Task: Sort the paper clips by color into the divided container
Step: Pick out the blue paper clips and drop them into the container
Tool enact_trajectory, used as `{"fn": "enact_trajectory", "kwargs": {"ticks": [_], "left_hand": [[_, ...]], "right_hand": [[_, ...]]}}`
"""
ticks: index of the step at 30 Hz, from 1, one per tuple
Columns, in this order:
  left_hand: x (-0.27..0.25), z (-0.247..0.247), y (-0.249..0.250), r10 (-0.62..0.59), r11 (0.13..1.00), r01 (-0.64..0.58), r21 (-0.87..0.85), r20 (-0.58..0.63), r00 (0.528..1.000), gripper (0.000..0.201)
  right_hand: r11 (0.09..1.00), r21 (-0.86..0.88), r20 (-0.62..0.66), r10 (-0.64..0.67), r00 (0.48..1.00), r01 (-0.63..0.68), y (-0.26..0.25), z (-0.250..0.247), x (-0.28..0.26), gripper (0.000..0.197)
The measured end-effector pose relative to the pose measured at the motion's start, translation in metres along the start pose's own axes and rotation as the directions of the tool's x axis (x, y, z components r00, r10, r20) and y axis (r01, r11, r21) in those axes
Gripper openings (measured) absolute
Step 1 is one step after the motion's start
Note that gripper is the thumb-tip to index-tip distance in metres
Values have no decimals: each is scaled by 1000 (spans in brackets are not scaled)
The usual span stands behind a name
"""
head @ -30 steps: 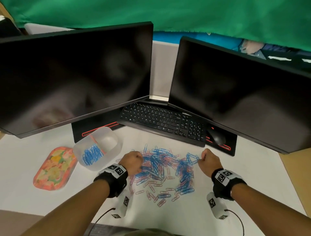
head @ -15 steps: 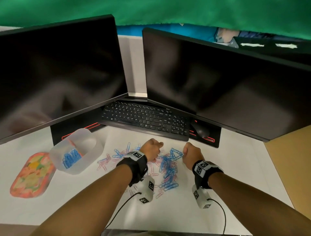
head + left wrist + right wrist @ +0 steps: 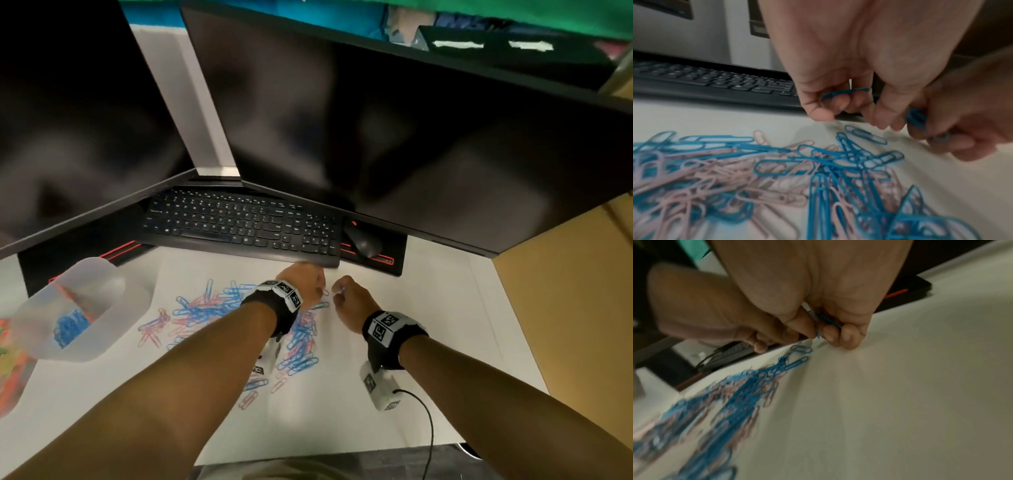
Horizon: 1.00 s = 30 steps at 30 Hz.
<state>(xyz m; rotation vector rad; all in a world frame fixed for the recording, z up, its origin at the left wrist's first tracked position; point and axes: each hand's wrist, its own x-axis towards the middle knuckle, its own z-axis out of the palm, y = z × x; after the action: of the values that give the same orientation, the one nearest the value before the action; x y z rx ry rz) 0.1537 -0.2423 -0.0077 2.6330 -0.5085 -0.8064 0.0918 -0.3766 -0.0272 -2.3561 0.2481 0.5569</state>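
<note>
Paper clips (image 3: pixel 239 308), blue and pink mixed, lay scattered in a loose heap on the white table (image 3: pixel 428 325), just in front of a black keyboard (image 3: pixel 239 226). The left hand (image 3: pixel 303 284) hung over the far right edge of the heap, fingers curled, pinching a blue clip (image 3: pixel 844 92) between thumb and fingertips. The right hand (image 3: pixel 349 298) sat just beside it, nearly touching, its curled fingers gripping a small bunch of blue clips (image 3: pixel 822 321).

The divided container (image 3: pixel 102 329), translucent white, stood well to the left of the heap; one compartment held a pile of sorted blue clips (image 3: pixel 70 325), while the other compartment's contents could not be made out. A colourful patterned tray (image 3: pixel 13 370) lay at the left edge, beside the container. Two dark monitors (image 3: pixel 376 137) loomed over the keyboard, and a black mouse (image 3: pixel 364 241) rested on a black pad with red trim (image 3: pixel 397 260) to the keyboard's right. Both wrists wore black bands with square black-and-white marker tags (image 3: pixel 385 325). The key legends were too blurred to read.
</note>
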Motion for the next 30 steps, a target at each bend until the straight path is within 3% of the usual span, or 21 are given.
{"fn": "enact_trajectory", "kwargs": {"ticks": [5,10,14,17,21,23,24,27,30], "left_hand": [[10,11,6,34,991,-39,130,40,999,39],[18,11,17,64,957,-74,280,44,997,31],[21,13,16,19,961,-27,275,30,999,28],[16,11,14,1,990,3,143,-34,999,18],[2,2,3,-115,956,53,-287,-203,972,10],[-8,-4,-12,-225,858,87,-507,-217,950,14],[-15,-7,-21,-296,766,115,-633,-189,936,17],[-46,-20,-51,-454,383,130,-914,-64,889,27],[-83,-35,-79,-504,74,76,-994,29,863,26]], "right_hand": [[982,162,22,92,996,-94,8,-13,3,25],[957,253,71,129,989,-143,13,-17,8,27],[918,370,148,92,985,-141,16,-18,6,24],[897,420,170,75,983,-141,9,-23,5,28],[753,619,223,101,970,-221,-8,-25,5,34],[678,693,241,102,965,-245,-22,-22,7,30],[659,709,257,91,962,-251,-31,-21,8,27],[633,719,329,54,943,-287,-66,-8,13,14],[650,687,408,26,913,-326,-102,7,17,11]]}}
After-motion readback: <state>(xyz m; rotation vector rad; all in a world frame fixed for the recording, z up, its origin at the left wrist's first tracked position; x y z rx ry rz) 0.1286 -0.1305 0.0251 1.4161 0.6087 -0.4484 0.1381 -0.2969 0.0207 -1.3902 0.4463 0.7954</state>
